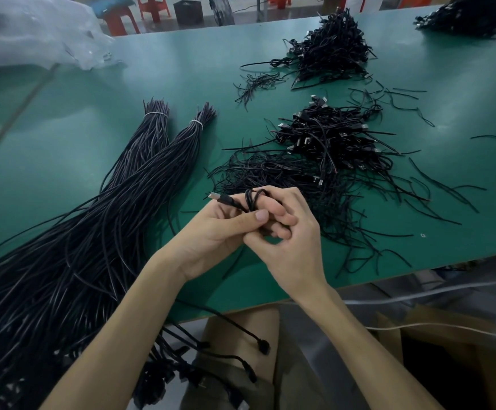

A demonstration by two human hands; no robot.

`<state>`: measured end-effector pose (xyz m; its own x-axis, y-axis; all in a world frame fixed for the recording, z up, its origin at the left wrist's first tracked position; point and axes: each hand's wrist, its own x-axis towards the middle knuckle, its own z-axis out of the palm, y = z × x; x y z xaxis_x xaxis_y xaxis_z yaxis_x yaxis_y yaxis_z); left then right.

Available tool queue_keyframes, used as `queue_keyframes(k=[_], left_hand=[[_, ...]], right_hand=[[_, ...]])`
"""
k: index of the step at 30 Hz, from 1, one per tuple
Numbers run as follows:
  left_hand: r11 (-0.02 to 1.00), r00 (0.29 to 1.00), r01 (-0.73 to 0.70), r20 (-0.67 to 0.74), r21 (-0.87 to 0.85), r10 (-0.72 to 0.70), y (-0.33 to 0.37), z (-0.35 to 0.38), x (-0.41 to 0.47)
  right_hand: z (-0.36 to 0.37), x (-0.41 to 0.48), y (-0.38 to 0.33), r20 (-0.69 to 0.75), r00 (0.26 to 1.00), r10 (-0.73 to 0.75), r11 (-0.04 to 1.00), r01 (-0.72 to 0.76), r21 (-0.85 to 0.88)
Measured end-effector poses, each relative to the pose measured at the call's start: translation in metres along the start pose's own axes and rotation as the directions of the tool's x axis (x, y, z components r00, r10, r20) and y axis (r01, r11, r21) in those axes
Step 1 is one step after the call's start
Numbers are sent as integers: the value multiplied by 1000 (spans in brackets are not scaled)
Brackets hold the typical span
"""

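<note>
Just inside table (436, 255) edge, left hand (211, 235) and right hand (291, 244) grip cable (252, 199).

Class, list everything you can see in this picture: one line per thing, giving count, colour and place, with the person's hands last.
table: one, green, under everything
long cable bundles: two, black with white ties, left side of the table
near cable pile: one, black, just beyond the hands
far cable pile: one, black, far middle
corner cable pile: one, black, far right corner
plastic bag: one, clear, far left
stools: at least three, red, beyond the table
cardboard box: one, brown, below the near edge
coiled cable: one, black, USB plug, in both hands
left hand: grips the coil
right hand: grips the coil
</note>
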<state>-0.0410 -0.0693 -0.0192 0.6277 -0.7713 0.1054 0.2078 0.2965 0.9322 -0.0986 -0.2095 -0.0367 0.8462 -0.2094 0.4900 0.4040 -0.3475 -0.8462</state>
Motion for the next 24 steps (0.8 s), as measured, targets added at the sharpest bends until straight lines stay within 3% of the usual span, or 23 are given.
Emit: queue_keyframes(k=[4,7,17,24], left_hand=[[1000,998,0,-67,-5,0,0,-2,-1],[996,987,8,-159,85,6,-1,-7,-3],[984,926,53,-378,168,15,-9,-8,-2],[980,893,39,-447,195,54,-13,-10,-3]], right_hand=[[-2,1,1,-38,999,16,1000,-17,-11],[-4,3,5,-57,997,53,998,-54,-17],[5,1,15,225,971,83,966,-22,-259],[1,5,14,192,964,181,974,-149,-170]])
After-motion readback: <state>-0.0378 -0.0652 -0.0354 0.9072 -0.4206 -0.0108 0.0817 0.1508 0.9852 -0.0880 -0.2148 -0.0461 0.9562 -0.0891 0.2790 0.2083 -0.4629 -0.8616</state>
